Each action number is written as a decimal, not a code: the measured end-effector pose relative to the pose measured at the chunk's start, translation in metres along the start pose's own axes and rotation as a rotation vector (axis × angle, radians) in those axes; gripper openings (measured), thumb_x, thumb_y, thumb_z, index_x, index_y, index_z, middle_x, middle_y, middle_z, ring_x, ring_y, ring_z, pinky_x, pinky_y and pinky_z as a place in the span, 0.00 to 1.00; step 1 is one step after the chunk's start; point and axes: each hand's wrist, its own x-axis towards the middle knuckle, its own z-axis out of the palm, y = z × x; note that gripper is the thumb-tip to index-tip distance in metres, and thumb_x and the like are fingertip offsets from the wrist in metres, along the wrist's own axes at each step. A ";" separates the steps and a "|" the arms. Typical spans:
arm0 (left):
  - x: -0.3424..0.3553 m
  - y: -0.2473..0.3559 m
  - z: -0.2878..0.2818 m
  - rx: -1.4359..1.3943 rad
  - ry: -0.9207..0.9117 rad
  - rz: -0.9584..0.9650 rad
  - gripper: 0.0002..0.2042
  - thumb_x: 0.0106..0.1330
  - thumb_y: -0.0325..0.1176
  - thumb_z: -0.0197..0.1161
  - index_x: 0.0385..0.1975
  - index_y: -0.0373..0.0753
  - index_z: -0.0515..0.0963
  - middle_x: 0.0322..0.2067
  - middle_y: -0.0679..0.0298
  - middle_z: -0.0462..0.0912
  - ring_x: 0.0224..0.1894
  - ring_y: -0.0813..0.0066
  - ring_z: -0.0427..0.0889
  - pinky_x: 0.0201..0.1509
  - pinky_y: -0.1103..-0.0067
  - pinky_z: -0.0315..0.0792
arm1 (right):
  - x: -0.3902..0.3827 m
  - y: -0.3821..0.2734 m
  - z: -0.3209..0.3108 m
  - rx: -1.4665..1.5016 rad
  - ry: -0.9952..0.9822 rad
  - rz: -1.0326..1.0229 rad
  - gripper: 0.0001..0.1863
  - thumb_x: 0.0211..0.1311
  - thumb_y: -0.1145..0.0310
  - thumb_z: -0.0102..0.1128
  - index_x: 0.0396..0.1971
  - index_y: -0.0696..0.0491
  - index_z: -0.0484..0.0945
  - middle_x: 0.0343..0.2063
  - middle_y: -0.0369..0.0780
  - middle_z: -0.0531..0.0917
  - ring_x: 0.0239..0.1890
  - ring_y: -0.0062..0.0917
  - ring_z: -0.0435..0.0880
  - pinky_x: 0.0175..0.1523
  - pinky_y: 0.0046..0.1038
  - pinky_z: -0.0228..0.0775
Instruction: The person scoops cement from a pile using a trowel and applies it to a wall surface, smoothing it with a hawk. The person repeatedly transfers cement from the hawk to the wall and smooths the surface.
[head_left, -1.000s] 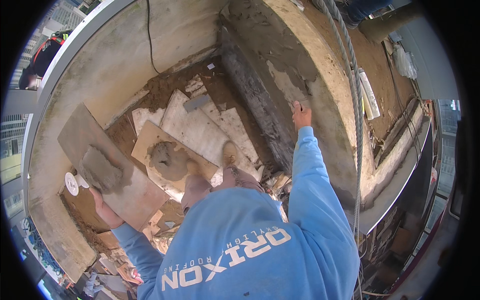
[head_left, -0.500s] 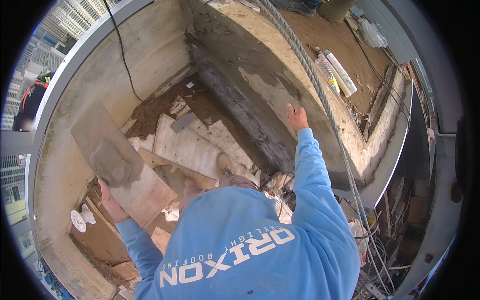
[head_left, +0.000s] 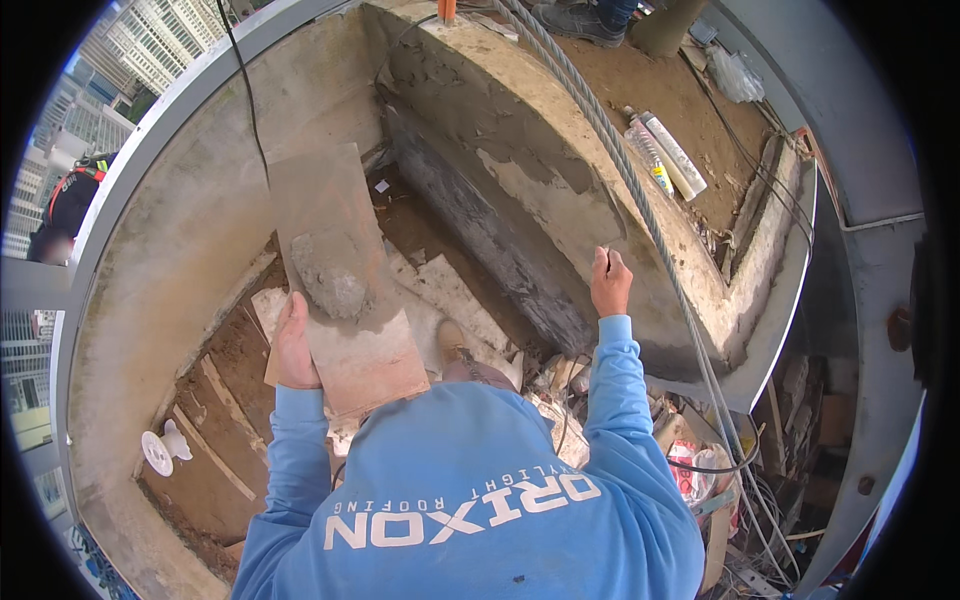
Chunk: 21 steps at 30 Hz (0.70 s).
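My left hand (head_left: 295, 345) grips the left edge of a flat brown board (head_left: 370, 365), its thumb and palm against the side. A lump of wet grey mortar (head_left: 332, 283) sits around the board's middle, with a smeared grey film beyond it. My right hand (head_left: 611, 284) is closed in front of the low wall (head_left: 655, 315) on the right. Whatever lies in its fingers is hidden by the hand. Fresh mortar (head_left: 500, 110) covers part of this wall's inner face in uneven patches, above a dark grey band (head_left: 470, 225) along its foot.
Twisted ropes (head_left: 600, 100) cross the wall's top. Beyond them lie sealant tubes (head_left: 672, 160) and another person's shoe (head_left: 578, 24). Left of the board stand a curved parapet (head_left: 180, 260), a white spool (head_left: 167, 447) and loose wood strips (head_left: 215, 452). Rubble and cables (head_left: 745, 500) lie at lower right.
The board with its mortar has moved right and swung more upright, my left hand going along with it. My right hand has come down slightly, nearer to me.
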 end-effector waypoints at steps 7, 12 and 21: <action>0.026 0.004 0.081 -0.234 -0.319 -0.136 0.21 0.78 0.39 0.50 0.64 0.33 0.66 0.58 0.59 0.75 0.55 0.68 0.79 0.57 0.71 0.76 | -0.008 -0.164 -0.075 0.155 -0.544 -0.400 0.16 0.70 0.65 0.57 0.26 0.62 0.72 0.22 0.53 0.75 0.26 0.52 0.74 0.31 0.40 0.65; 0.031 0.022 0.106 -0.198 -0.478 -0.107 0.22 0.78 0.36 0.49 0.67 0.32 0.63 0.60 0.59 0.74 0.60 0.70 0.74 0.64 0.73 0.69 | -0.012 -0.216 -0.088 0.188 -0.700 -0.652 0.16 0.69 0.63 0.59 0.29 0.61 0.75 0.24 0.51 0.77 0.28 0.52 0.76 0.31 0.42 0.67; 0.007 0.051 0.090 0.300 -0.661 0.196 0.29 0.75 0.41 0.55 0.67 0.27 0.62 0.63 0.58 0.71 0.64 0.72 0.67 0.69 0.76 0.56 | 0.003 -0.213 -0.007 0.158 -0.169 -0.736 0.15 0.62 0.59 0.66 0.34 0.57 0.76 0.25 0.44 0.77 0.25 0.43 0.78 0.28 0.40 0.69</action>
